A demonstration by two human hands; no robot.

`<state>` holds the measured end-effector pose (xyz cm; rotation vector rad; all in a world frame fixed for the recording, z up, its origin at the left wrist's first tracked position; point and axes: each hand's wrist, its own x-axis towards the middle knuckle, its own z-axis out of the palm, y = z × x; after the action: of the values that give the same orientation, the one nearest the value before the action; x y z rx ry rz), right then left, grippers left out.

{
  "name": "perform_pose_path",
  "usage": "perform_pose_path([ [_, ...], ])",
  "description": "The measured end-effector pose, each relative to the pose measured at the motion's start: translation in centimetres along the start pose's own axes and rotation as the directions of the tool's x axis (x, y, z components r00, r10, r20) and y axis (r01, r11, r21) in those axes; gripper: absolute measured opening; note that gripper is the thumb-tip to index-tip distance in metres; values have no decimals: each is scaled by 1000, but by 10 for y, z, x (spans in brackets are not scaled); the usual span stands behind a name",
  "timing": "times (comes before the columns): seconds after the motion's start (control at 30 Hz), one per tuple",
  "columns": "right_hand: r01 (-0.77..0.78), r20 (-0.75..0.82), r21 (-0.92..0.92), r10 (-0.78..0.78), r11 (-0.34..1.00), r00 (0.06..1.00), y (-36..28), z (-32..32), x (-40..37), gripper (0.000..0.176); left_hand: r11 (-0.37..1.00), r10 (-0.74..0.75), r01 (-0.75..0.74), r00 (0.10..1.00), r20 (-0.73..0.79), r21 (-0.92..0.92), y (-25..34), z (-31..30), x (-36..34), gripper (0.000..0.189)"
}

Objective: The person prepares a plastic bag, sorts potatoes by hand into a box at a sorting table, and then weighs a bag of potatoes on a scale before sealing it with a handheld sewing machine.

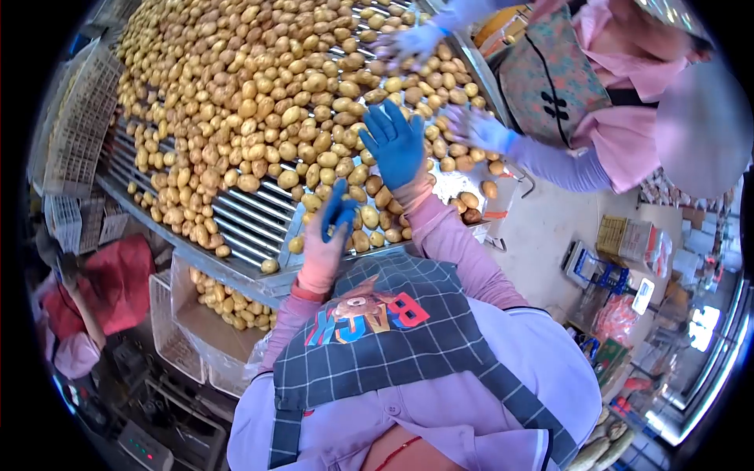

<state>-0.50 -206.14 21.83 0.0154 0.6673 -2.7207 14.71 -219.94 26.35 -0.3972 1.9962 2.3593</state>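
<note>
Yellow-brown potatoes (251, 94) cover a sorting table with metal rollers (251, 213). My right hand (395, 147), in a blue-coated glove, is spread flat above the potatoes, back of the hand up, holding nothing. Lower and to the left, my left hand (330, 224) wears the same kind of glove. Its fingers are apart and partly bent beside several potatoes near the table's front edge, with nothing visible in them. Whether either hand touches a potato underneath is hidden.
Across the right side, a co-worker's gloved hands (479, 129) reach over the potatoes. A carton of potatoes (228, 302) stands below the front edge. Plastic crates (82, 118) line the left, and another person in red (102, 282) is beyond.
</note>
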Motion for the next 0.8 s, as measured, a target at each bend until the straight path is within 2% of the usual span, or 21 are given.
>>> perform_pose_path([
  [0.03, 70, 30, -604, -66, 794, 997, 13, -7, -9, 51, 971, 66, -59, 998, -24, 230, -4, -23, 7, 54],
  [0.07, -29, -10, -953, 64, 302, 998, 16, 11, -33, 49, 909, 225, -155, 964, -143, 386, -28, -51, 19, 54],
  [0.1, 353, 318, -930, 256, -106, 913, 32, -23, -39, 56, 852, 290, -126, 921, -259, 507, -22, -75, 29, 57],
  [0.13, 513, 308, -788, 503, -340, 807, 44, -41, -60, 54, 834, 377, -169, 869, -320, 525, -30, -115, 45, 59],
  [0.2, 710, 286, -591, 722, -384, 629, 38, -68, -90, 56, 667, 507, -39, 756, -415, 744, -14, -191, 75, 60],
  [0.23, 718, 279, -526, 705, -456, 652, 24, -69, -87, 60, 510, 579, 62, 713, -396, 858, -22, -231, 92, 63],
  [0.27, 594, 221, -541, 580, -596, 784, 10, -79, -78, 60, 311, 617, 219, 694, -371, 925, -29, -265, 107, 66],
  [0.3, 439, 97, -561, 471, -702, 877, -4, -76, -64, 59, 293, 529, 358, 712, -462, 887, -40, -285, 124, 67],
  [0.33, 254, -144, -619, 425, -743, 894, -17, -86, -43, 57, 251, 434, 485, 717, -546, 837, -53, -297, 134, 68],
  [0.37, 223, 115, -582, 192, -782, 975, -20, -128, -36, 54, 337, 301, 406, 809, -505, 850, -65, -293, 140, 67],
  [0.4, 257, 291, -404, 143, -878, 946, -26, -126, -19, 50, 216, 311, 392, 840, -444, 894, -52, -247, 134, 64],
  [0.43, 67, 63, -615, 35, -785, 997, -24, -121, 0, 46, 93, 320, 371, 868, -381, 924, -38, -200, 128, 61],
  [0.47, -82, 60, -679, -166, -730, 984, -10, -114, 16, 45, 17, 411, 263, 878, -247, 965, -60, -169, 124, 60],
  [0.5, 17, 152, -758, -152, -652, 977, -2, -90, 31, 45, 227, 256, 130, 948, -188, 965, -99, -153, 120, 63],
  [0.53, 117, 236, -820, -144, -561, 961, 8, -68, 36, 46, 138, 144, 280, 943, -299, 950, -69, -98, 92, 67],
  [0.6, 347, 389, -799, 18, -491, 921, 49, -59, 31, 50, 278, 203, 170, 952, -231, 945, -112, -68, 59, 67],
  [0.63, 429, 361, -781, 232, -453, 903, 61, -39, 13, 55, 229, 77, 50, 995, -69, 972, -105, -61, 44, 68],
  [0.67, 515, 337, -633, 393, -579, 856, 66, -26, -7, 56, 199, -62, -83, 993, 97, 976, -93, -59, 28, 69],
  [0.7, 591, 284, -555, 535, -585, 796, 59, -31, -18, 56, 360, -138, -168, 963, 230, 918, -83, -65, 15, 64],
  [0.73, 670, 217, -473, 661, -572, 718, 44, -41, -24, 56, 450, 42, -321, 940, 339, 833, -88, -79, 4, 52],
  [0.8, 669, 268, -404, 618, -624, 739, 26, -49, -24, 47, 791, 27, -176, 967, 255, 586, -81, -118, 0, 42],
])
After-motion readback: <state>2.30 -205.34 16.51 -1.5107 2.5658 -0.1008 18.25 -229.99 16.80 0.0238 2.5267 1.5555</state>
